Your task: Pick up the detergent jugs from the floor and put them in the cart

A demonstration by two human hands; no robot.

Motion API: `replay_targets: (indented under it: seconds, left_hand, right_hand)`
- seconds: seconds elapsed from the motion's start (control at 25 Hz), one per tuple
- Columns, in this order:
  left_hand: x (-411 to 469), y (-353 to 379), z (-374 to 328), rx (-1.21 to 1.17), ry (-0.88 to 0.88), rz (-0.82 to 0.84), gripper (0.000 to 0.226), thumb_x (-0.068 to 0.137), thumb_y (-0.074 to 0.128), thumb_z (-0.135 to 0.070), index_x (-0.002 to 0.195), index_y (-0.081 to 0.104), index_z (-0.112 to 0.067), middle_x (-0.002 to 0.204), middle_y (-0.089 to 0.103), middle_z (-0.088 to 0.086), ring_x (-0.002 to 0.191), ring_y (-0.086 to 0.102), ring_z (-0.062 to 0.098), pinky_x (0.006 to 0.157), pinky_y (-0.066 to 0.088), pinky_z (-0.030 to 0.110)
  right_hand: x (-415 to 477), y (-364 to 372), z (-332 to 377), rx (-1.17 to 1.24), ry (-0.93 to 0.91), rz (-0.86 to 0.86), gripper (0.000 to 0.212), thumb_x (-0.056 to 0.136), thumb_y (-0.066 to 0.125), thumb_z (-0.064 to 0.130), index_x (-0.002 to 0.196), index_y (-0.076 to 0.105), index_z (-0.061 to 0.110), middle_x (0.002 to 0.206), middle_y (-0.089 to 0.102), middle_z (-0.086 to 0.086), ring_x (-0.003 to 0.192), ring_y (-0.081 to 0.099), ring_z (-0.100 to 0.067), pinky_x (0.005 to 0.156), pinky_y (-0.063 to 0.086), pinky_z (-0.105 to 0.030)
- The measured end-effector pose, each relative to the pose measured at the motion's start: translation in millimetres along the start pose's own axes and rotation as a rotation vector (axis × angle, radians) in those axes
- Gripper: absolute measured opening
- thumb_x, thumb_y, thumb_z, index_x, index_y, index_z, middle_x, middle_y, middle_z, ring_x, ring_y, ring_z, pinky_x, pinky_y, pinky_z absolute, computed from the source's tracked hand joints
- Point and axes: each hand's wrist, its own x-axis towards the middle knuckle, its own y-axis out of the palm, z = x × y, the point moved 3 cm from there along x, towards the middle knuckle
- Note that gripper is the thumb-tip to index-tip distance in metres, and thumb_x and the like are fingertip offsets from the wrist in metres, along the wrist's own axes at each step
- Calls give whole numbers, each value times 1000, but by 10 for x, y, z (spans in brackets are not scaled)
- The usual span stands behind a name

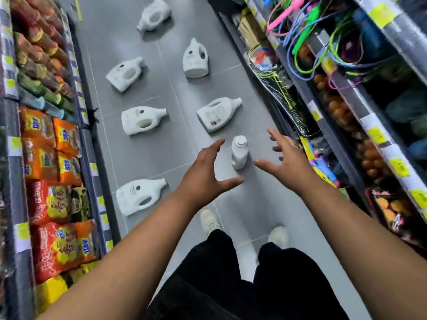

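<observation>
Head view, the only one. Store aisle with a grey tiled floor [254, 204].

Detergent jugs counted: seven, all white and all on the floor.
- One, the upright jug [239, 153], stands cap up, nearest the person.
- Six look tipped over and are scattered up the aisle: the near-left jug [138, 196], mid-left jug [143, 120], mid-right jug [219, 114], upper-left jug [124, 73], upper-right jug [195, 58] and far jug [153, 15].

Hands: two, both bare and both holding nothing. The left hand [205, 167] has its fingers spread wide, thumb apart. The right hand [286, 162] is the same, fingers splayed. They sit either side of the upright jug with a gap on each side, so neither touches it. I read this as a two-handed reach for the closest jug: it stands with its narrow face to the camera and no handle shows from here, so the palms are set to clamp its sides.

No cart is in frame and I can't tell where it is. Nothing is loaded as far as visible, so the task looks near its start.

Two pale shoes [209, 220] stand just behind the jug. Snack bags [50, 204] are on the left shelf, and ropes and rackets [300, 42] hang on the right.
</observation>
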Motion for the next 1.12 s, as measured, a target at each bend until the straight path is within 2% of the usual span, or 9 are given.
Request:
replay_targets:
  seconds: [0.24,0.44,0.56,0.64,0.76,0.88,0.96,1.04,1.12]
  left_hand:
    - [890,490,640,-26,-99,7,100,72,83,-43,151,24,-33,147,36,-2,134,41,12,108,39,35]
    - [1740,1336,1279,-81,-154,14,102,70,85,-41,151,23,-33,146,37,0,131,43,15,107,40,36]
    - [2162,1817,1795,-141,-215,-59,104,69,84,-45,151,22,-35,148,38,-2,130,44,13,106,42,38]
    - [2399,2224,2205,-142,-252,-117,109,67,83,-50,152,18,-34,150,35,0,131,45,15,106,43,39]
    - [2721,2861,2763,-74,-212,-218,116,64,76,-61,154,11,-29,149,29,6,133,42,23,103,44,39]
    - [3050,3450,3229,-55,-206,-288,119,64,77,-61,153,3,-32,149,22,10,134,40,28,102,42,40]
    - [3232,3793,3404,-123,-232,-254,125,66,80,-57,148,-13,-41,153,19,10,135,39,30,103,41,40]
    - [3399,3995,3518,-179,-204,-314,120,68,77,-58,141,-18,-51,158,22,8,133,43,31,100,44,40]
    - [3532,3991,3646,-201,-136,-436,104,69,66,-63,136,-13,-55,155,33,5,128,50,32,93,49,41]
  right_hand:
    - [934,400,-856,-84,34,153,92,73,76,53,150,29,37,146,36,0,129,44,-19,106,41,-45]
    - [1660,775,-1815,-53,76,205,105,58,70,71,149,28,40,143,37,4,123,45,-13,105,41,-37]
    - [2068,1044,-2362,-88,73,254,113,50,62,81,149,25,42,145,35,5,124,45,-13,107,40,-39]
    - [2393,1252,-2740,-155,12,303,114,49,59,83,150,23,42,149,33,3,128,44,-15,109,40,-41]
    - [2943,1564,-3236,-267,-139,355,110,56,65,76,151,20,42,153,28,0,135,39,-18,112,36,-42]
    - [3462,1894,-3630,-269,-266,363,111,58,69,77,151,21,40,154,27,-2,139,35,-17,116,30,-37]
    - [3667,2097,-3840,-262,-368,393,106,59,67,74,149,24,40,152,32,4,135,32,-9,115,28,-31]
    - [3831,2241,-3983,-186,-449,400,101,57,69,74,142,23,45,143,36,14,126,30,3,109,26,-15]
    - [3964,2342,-4042,-102,-522,408,102,55,67,79,138,21,43,136,37,15,121,30,10,99,22,1]
